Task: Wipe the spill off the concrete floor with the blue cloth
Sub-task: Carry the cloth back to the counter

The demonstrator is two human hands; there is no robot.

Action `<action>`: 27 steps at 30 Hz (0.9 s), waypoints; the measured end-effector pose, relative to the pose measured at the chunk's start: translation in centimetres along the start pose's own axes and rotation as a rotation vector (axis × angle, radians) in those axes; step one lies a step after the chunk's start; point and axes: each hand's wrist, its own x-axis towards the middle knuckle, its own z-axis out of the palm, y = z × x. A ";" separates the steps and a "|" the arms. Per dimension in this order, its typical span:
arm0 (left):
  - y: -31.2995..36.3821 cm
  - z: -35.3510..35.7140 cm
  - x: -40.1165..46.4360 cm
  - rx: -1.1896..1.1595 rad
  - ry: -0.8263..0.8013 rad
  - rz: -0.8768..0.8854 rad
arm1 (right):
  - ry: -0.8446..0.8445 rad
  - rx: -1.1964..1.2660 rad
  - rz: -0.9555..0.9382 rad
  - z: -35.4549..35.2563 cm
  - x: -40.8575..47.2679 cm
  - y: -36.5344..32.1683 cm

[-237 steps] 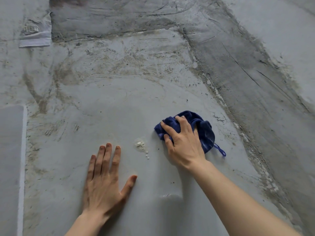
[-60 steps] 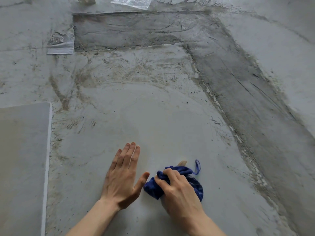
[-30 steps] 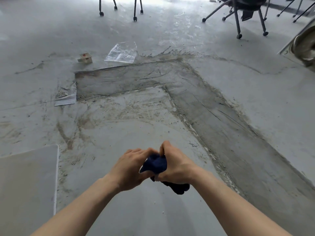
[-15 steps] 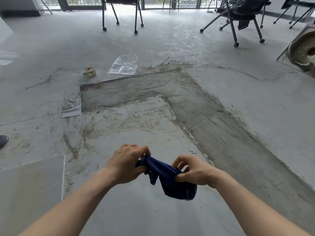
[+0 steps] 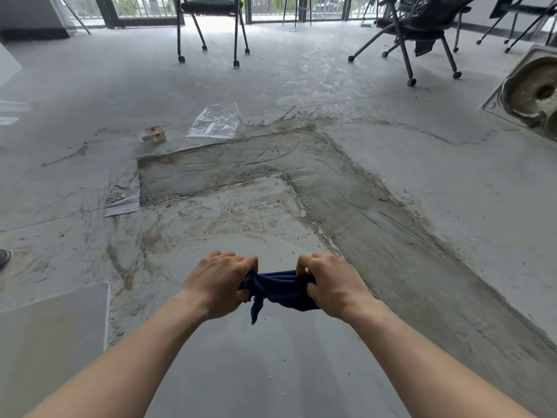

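The dark blue cloth (image 5: 278, 289) is bunched and stretched between both hands, held up above the concrete floor (image 5: 271, 366). My left hand (image 5: 217, 283) grips its left end and my right hand (image 5: 333, 285) grips its right end, knuckles up. A corner of the cloth hangs down under the left hand. No spill shows on the smooth grey floor below; only a few tiny white specks lie near the bottom centre.
A pale board (image 5: 51, 336) lies at lower left. A rough dark cement patch (image 5: 346, 206) runs ahead and right. Clear plastic sheets (image 5: 215, 120), a small wooden block (image 5: 154, 134), wheeled chairs (image 5: 211, 28) and a metal sink (image 5: 530, 92) stand farther off. A shoe tip (image 5: 4, 256) shows at left.
The cloth came off the floor, where the right hand had been wiping. Both hands took hold of it and have now pulled it taut between them. The view tilted up toward the room.
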 end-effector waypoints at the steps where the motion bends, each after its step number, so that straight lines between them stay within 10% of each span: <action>1: 0.0 -0.1 0.2 0.003 0.000 -0.001 | 0.006 -0.003 0.005 -0.2 0.1 0.0; 13: 3.9 -10.3 2.4 0.016 -0.082 0.037 | -0.024 0.014 0.079 -10.9 -2.3 -1.7; 27: 11.0 -48.6 7.4 0.003 -0.036 0.073 | 0.025 -0.015 0.145 -48.8 -5.2 -13.9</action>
